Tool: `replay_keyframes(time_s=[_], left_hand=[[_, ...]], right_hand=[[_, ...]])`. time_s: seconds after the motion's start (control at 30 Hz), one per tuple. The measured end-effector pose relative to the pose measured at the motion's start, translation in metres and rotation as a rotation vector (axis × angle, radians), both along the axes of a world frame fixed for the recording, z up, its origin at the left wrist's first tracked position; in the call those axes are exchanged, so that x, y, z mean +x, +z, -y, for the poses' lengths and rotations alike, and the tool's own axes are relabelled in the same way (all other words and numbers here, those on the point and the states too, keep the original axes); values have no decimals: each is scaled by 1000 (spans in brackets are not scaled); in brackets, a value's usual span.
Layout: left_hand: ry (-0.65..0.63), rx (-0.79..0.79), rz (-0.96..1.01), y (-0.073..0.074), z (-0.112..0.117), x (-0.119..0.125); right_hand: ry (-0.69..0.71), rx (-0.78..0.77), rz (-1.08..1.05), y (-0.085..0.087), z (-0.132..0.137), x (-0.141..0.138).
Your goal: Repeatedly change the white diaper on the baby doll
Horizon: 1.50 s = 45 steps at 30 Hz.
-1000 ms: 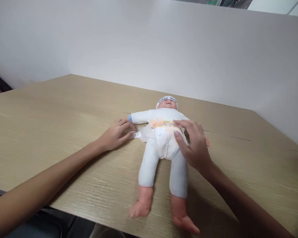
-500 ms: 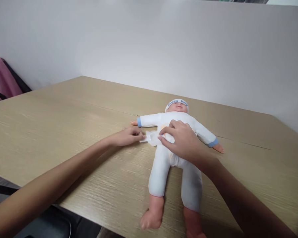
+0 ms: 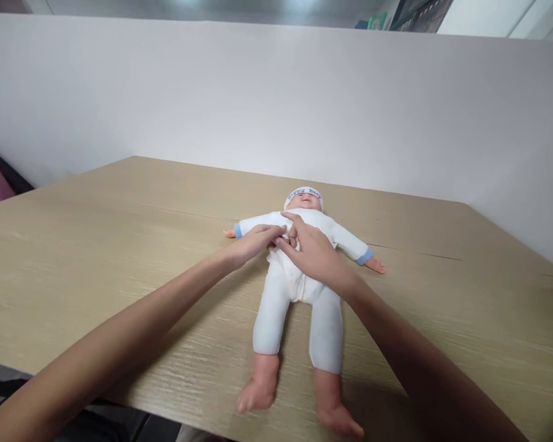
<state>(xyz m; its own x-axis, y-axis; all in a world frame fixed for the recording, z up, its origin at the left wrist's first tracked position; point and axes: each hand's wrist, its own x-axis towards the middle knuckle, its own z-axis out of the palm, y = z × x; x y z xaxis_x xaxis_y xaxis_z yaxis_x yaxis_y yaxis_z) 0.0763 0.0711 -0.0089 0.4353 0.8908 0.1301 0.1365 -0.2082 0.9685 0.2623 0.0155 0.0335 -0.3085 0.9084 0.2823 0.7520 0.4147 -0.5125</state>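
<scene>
Baby doll [image 3: 325, 325] lies face-up on worktop [image 3: 120, 245]; diaper [image 3: 286, 276] is around its hips, drawn up between the legs. Left hand [image 3: 257, 242] and right hand [image 3: 319, 253] meet at doll's right waist, both partly curled; grip hidden, can't tell. Probably wrapped, that side not yet secured; doll's left side unclear.

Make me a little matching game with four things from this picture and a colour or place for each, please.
Things:
1. Diaper
2. Cap
3. Sleeve cuffs
4. Tabletop

Colours and places:
A. Solid blue
B. Light brown, underneath the doll
C. White with blue lettering
D. At the doll's hips

Right pairs: 1-D, 2-C, 3-A, 4-B
</scene>
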Motion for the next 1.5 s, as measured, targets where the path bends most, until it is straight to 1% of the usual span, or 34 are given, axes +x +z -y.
replay_keyframes(time_s=[0.1,0.2,0.27,0.37,0.43,0.53,0.63,0.7,0.8,0.9,1.0,1.03,1.07,1.1,1.17,1.23,1.27,1.3,1.33,1.4,1.5], left_hand=[[-35,-90,70,1,0,-7],[-37,-120,158,1,3,-13],[-34,-81,155,-2,5,-14],[57,38,92,-13,3,-11],[90,90,57,-21,0,-8],[78,105,58,-29,-4,-5],[75,102,80,-31,-4,-4],[100,103,93,-32,-3,-3],[182,108,111,-34,-1,-2],[277,122,114,-31,6,-3],[345,245,76,-15,30,-5],[335,304,66,-7,42,-7],[297,356,58,0,55,-9],[228,394,48,7,69,-11],[29,452,-40,15,95,-16],[-168,520,-221,15,114,-21],[-241,561,-318,13,120,-23],[-288,598,-402,9,124,-26],[-309,623,-465,5,126,-27],[-291,627,-526,-4,125,-29],[-172,552,-520,-12,115,-28]], right_hand=[[19,-13,-51,-2,-2,2],[-14,2,-84,-5,-2,1],[-38,26,-90,-7,-2,-1],[-44,65,-91,-10,-4,-3],[-47,82,-100,-11,-5,-4],[-60,91,-103,-13,-6,-4],[-98,102,-106,-15,-5,-6],[-156,117,-106,-16,-4,-6],[-235,169,-83,-16,-6,-3],[-225,199,-123,-9,-12,8],[-178,192,-250,5,-10,19],[-152,187,-295,11,-4,21],[-118,181,-339,17,5,23],[-75,166,-374,23,18,24],[34,104,-403,30,51,24],[140,-2,-334,29,88,24],[180,-43,-280,25,105,25],[203,-76,-212,19,119,27],[211,-90,-147,11,129,30],[173,-85,-41,-7,137,39],[41,-45,51,-32,127,52]])
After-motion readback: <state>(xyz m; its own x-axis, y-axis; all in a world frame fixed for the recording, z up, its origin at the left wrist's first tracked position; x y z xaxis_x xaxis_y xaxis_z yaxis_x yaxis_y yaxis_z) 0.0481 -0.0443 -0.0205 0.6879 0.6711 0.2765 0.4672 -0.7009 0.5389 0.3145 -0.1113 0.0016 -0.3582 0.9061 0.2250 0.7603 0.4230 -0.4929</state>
